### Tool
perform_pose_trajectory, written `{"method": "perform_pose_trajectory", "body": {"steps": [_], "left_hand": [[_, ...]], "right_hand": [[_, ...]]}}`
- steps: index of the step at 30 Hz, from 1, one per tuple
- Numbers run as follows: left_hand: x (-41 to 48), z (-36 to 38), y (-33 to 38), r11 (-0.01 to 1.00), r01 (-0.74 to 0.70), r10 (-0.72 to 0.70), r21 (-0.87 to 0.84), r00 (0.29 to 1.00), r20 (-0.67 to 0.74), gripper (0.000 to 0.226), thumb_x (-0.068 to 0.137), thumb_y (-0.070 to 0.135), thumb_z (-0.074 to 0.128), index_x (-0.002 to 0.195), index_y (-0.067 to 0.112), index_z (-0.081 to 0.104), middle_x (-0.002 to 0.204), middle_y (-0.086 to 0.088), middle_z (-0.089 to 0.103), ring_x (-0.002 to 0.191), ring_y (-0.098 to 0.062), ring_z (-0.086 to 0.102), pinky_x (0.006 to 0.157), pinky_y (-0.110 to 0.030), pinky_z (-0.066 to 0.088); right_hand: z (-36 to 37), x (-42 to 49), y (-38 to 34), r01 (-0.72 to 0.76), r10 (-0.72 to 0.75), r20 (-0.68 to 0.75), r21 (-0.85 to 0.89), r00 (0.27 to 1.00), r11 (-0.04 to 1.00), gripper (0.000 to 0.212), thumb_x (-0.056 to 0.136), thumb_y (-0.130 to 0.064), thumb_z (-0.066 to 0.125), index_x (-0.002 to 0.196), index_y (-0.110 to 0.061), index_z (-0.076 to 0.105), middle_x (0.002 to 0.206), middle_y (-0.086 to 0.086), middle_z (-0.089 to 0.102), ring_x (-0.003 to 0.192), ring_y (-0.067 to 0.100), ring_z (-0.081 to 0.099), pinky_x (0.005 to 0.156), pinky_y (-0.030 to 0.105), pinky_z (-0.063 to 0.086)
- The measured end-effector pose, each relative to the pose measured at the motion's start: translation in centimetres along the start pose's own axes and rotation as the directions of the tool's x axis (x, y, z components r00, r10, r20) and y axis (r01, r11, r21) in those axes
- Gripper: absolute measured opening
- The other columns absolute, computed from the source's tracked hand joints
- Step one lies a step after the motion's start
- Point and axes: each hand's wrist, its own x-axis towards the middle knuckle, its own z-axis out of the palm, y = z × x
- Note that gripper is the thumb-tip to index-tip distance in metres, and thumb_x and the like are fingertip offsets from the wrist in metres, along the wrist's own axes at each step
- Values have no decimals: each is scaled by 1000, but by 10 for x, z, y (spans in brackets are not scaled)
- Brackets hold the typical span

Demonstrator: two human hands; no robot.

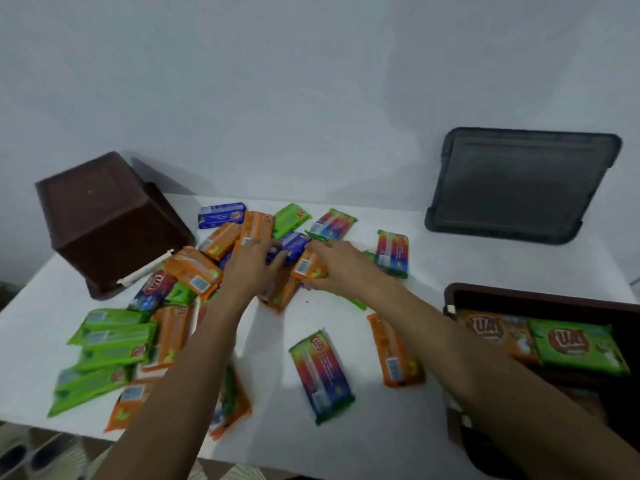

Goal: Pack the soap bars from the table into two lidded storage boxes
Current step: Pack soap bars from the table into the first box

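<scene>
Several wrapped soap bars in green, orange, blue and rainbow wrappers lie scattered over the white table (398,427). My left hand (254,259) reaches into the middle of the pile, fingers curled on a blue soap bar (294,245). My right hand (332,266) is beside it, gripping an orange soap bar (306,266). At the right edge an open brown storage box (519,296) holds an orange bar (491,332) and a green bar (578,344). A second brown box (104,220) lies tipped over at the back left.
A dark grey lid (519,183) leans against the white wall at the back right. A rainbow bar (323,370) and an orange bar (396,351) lie apart near the front. A stack of green bars (107,344) sits at the left front, near the table edge.
</scene>
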Motion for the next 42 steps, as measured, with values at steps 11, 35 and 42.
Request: {"method": "perform_pose_trajectory", "body": {"steps": [11,35,42], "left_hand": [[31,-5,15,995,43,-57,95,988,144,51,76,70,62,101,27,52,100,2,67,80,-16,59,58,-29,44],[-132,13,224,356,-132,204,-925,977,-61,70,76,-5,76,127,22,37,114,21,60,105,-11,66,87,-31,56],[-159,40,257,363,-66,127,-929,992,-21,65,75,1,77,124,23,42,124,9,51,107,-4,64,79,-24,57]], "right_hand": [[2,9,5,-2,-7,-235,-35,972,999,43,98,-20,44,140,-25,36,87,5,59,74,23,56,62,35,49],[-89,-318,116,-174,369,-37,835,929,522,23,92,-8,60,109,-22,67,111,-6,67,98,12,70,73,35,61],[-34,-304,143,-317,253,218,822,943,474,24,93,2,55,107,-14,67,124,6,61,104,20,68,83,38,59]]}}
